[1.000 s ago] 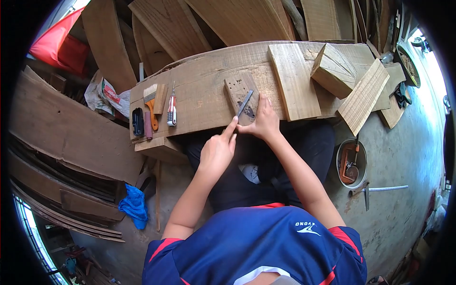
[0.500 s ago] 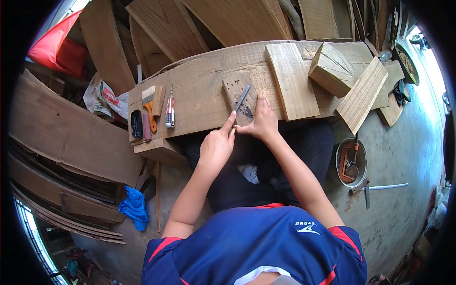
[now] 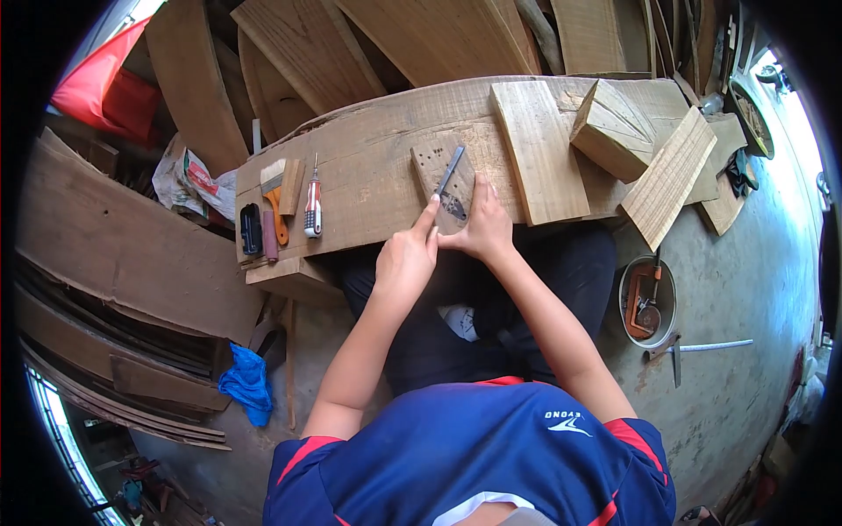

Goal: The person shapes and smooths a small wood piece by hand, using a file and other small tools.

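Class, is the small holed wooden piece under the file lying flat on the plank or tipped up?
Flat. The wooden piece rests face-down on the plank, the right hand pressing it, the file across it.

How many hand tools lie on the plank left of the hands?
4: a black tool, a reddish handle, a brush and a screwdriver, side by side near the plank's left end. Others may be hidden.

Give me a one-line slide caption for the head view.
Left hand pushes a metal file across a small wooden block; right hand steadies it.

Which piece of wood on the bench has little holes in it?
The small dark wood piece under the hands, with the metal file lying on it. The paler boards to its right show only grain and no holes.
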Demonstrator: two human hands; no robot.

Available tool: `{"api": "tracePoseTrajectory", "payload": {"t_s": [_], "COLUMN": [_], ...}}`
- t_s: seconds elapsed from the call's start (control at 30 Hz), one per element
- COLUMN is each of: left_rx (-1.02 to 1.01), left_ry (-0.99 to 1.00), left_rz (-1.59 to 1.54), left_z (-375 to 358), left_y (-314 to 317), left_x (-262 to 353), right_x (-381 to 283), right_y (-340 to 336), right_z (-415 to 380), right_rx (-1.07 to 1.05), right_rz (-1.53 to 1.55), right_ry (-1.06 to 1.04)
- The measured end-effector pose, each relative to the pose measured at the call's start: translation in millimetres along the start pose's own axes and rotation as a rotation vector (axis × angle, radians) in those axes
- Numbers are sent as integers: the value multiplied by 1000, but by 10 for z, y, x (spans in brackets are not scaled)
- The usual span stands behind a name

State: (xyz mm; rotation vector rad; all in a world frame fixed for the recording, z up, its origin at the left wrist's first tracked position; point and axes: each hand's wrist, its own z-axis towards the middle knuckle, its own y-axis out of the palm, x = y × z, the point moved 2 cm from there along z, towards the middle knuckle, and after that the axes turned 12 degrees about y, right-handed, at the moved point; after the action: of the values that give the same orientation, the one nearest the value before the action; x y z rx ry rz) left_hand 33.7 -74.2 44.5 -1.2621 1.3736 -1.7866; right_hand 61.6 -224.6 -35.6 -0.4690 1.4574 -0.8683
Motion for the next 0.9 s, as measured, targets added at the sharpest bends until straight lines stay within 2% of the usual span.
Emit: {"api": "tracePoseTrajectory", "payload": {"t_s": [0.23, 0.5, 0.73, 0.9], "left_rx": [-1, 25, 9, 13], "left_ry": [-14, -1, -21, -14], "left_rz": [7, 16, 15, -12], "left_z": [-296, 174, -337, -47], "left_y": [-10, 93, 23, 28], "left_x": [-73, -83, -133, -120], "right_x": [11, 1, 4, 37], "right_y": [-4, -2, -12, 36], "right_z": [-3, -9, -8, 1], "right_rx": [-10, -28, -31, -35], "right_rz": [-17, -19, -16, -51], "right_ry": [-25, 1, -14, -3]}}
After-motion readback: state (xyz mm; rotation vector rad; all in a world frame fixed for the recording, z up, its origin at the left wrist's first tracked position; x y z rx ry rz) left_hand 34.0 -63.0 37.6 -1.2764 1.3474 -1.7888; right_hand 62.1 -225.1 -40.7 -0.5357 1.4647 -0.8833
